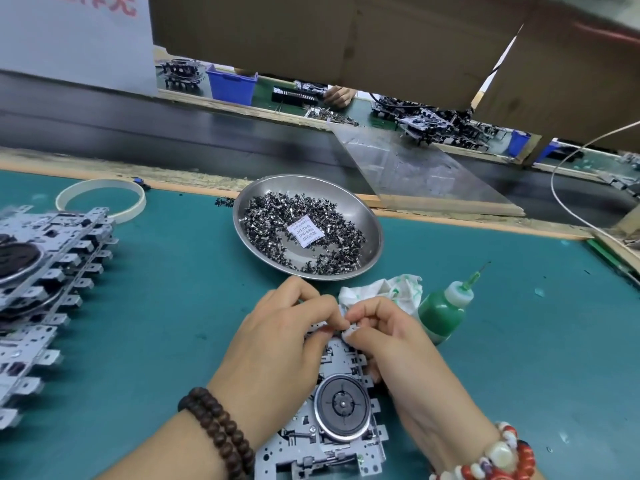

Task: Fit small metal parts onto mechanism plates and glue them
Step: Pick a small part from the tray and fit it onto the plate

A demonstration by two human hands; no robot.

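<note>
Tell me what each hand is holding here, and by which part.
Both the left hand and right hand pinch at the far edge of the mechanism plate; a small metal part there cannot be made out.

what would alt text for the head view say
Both hands, left hand and right hand, pinch a small part at the far edge of a mechanism plate on a teal mat. Beyond lie a steel dish of metal parts, a green glue bottle and stacked plates.
</note>
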